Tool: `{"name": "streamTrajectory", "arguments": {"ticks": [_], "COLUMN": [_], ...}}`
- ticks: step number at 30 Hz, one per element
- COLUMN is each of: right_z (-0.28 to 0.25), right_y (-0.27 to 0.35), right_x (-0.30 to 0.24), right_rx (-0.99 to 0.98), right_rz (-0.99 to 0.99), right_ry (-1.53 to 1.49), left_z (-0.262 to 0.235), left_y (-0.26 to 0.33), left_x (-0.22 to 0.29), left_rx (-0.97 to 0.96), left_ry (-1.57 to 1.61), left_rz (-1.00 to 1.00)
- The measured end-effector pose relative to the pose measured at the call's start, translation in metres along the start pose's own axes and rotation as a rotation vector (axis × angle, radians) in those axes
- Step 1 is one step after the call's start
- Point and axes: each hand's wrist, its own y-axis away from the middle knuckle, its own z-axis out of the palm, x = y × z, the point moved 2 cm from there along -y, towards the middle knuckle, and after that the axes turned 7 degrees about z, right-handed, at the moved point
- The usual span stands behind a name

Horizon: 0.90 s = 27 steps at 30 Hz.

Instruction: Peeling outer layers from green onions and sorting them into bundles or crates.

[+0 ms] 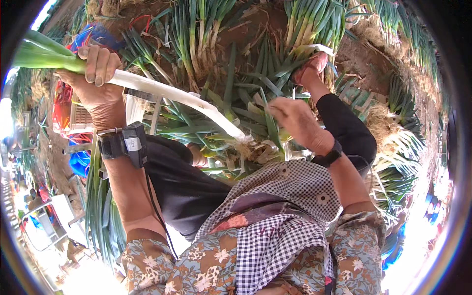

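My left hand [93,73] is wrapped round a long green onion [172,93] where its white stalk turns green. The stalk slants down to the right and ends in a rooty tip near my lap; the leaves leave the view at the upper left. Right of the stalk, my right hand [295,120] is raised with its fingers curled together and a little blurred. A loose green leaf [270,129] passes by its fingertips, and whether they grip it is hidden. Stripped leaves [246,105] lie in a heap between my legs.
Bundles of green onions stand ahead, one at the top middle [199,34] and another further right [314,22]. More onions with pale roots [388,128] lie beyond my right leg. A basket [81,118] with red plastic is near my left forearm. My foot in a pink shoe [314,66] stretches forward.
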Motion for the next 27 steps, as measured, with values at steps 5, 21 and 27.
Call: {"name": "streamTrajectory", "arguments": {"ticks": [5,21,27], "right_z": [0.031,0.027,-0.016], "right_y": [-0.024,-0.02,-0.007], "right_x": [-0.081,-0.091,-0.081], "right_rx": [0.169,-0.027,-0.307], "right_rz": [-0.309,-0.258,0.064], "right_ry": [-0.011,-0.284,-1.807], "left_z": [0.005,0.015,0.02], "left_y": [-0.002,0.001,0.003], "left_x": [-0.018,-0.037,-0.045], "left_rx": [0.022,0.029,-0.06], "left_ry": [0.054,0.196,0.203], "left_rz": [-0.037,-0.128,-0.173]}}
